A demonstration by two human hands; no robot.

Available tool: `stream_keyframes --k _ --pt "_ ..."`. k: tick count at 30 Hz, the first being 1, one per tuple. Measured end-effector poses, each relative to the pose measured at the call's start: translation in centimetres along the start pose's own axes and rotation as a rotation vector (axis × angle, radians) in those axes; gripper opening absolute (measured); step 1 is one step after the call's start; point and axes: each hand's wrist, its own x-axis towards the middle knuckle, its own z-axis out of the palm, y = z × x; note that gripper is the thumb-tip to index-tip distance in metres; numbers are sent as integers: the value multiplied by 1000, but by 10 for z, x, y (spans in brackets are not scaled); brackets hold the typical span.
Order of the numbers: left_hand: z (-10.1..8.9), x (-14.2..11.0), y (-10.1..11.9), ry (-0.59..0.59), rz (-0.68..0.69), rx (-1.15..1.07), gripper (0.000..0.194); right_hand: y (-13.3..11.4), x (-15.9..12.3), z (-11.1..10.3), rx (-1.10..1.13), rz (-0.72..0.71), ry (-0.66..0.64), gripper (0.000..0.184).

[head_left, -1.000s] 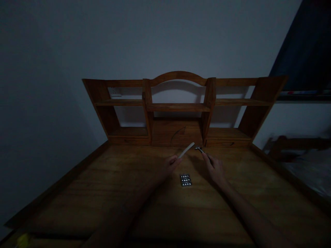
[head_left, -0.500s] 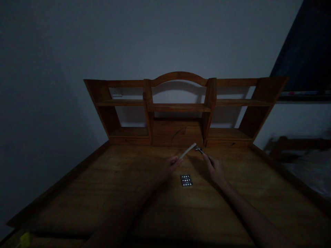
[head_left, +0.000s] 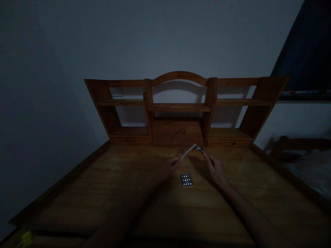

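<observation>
My left hand [head_left: 172, 164] is closed around the lower end of a pale, thin, slightly curved stick [head_left: 189, 151], which points up and to the right. In my right hand [head_left: 216, 169] is a razor [head_left: 200, 150] with a dark handle and a shiny crosswise head, fingers wrapped round the handle. The razor's head is close to the stick's far tip; in the dim light I cannot tell whether they touch. On the desk between my forearms lies a small dark pack [head_left: 186, 179] with rows of shiny pieces.
The wooden desk [head_left: 108, 186] has a raised rim along its sides. A wooden shelf unit [head_left: 179, 107] stands along its back edge against the wall. Something yellow [head_left: 26, 238] is at the lower left. A dark board or window [head_left: 307, 51] is at the upper right.
The view has shifted very slightly. Both hands keep their holds, and the razor's head and the stick have hardly moved.
</observation>
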Motion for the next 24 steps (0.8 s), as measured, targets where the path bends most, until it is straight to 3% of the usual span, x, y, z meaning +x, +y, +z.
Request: stream_keyframes --k 5,11,17,24 --pt "-2 -2 3 13 23 -46 43 1 0 0 -1 -6 19 45" --pt "0 -3 4 -61 -4 -35 43 -1 1 0 -9 -17 32 43" --pt "0 -5 6 -12 6 -63 44 -1 0 0 7 -14 22 39" --pt "5 -5 4 -54 -3 -21 46 -1 -2 0 -27 -37 39 36"
